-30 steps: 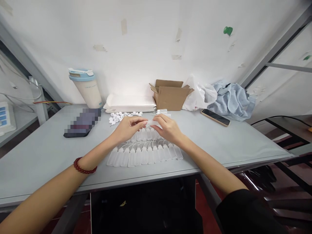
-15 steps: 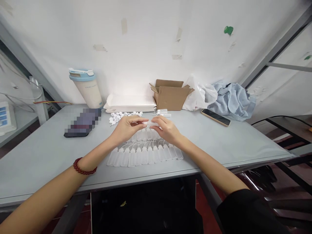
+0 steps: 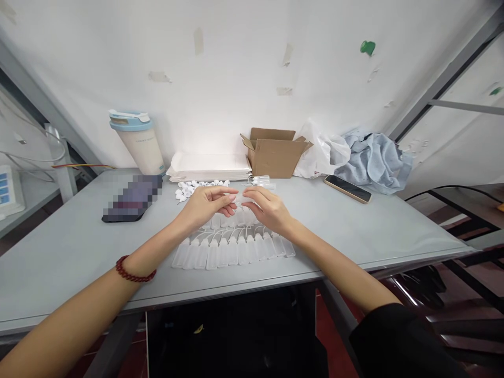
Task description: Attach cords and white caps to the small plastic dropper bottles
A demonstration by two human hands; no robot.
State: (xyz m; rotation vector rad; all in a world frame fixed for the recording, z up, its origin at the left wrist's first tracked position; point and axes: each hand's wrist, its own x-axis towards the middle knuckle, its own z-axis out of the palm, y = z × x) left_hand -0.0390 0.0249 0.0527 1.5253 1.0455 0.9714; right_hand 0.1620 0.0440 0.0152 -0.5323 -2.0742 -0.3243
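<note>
My left hand [image 3: 207, 205] and my right hand [image 3: 270, 209] meet over the middle of the table. Between their fingertips is a small translucent squeeze bottle [image 3: 240, 197], mostly covered by the fingers. My right hand grips its body, while the left thumb and fingers pinch its cap end. Below the hands lies a row of similar bottles [image 3: 233, 252], side by side, with thin bent nozzles pointing away from me. A second row [image 3: 225, 219] is partly hidden under the hands. White nozzle caps [image 3: 185, 191] are heaped beyond my left hand.
Along the wall stand a tumbler [image 3: 139, 147], a stack of white sheets [image 3: 210, 167], an open cardboard box [image 3: 275, 157], a plastic bag [image 3: 321, 155] and blue cloth [image 3: 374, 163]. One phone [image 3: 348, 189] lies right, a blurred dark object [image 3: 132, 199] left. Two bottles [image 3: 263, 182] lie by the box.
The left thumb and fingers have shifted at the cap end, and the lower left fingers now show beneath the thumb. My right hand has hardly moved.
</note>
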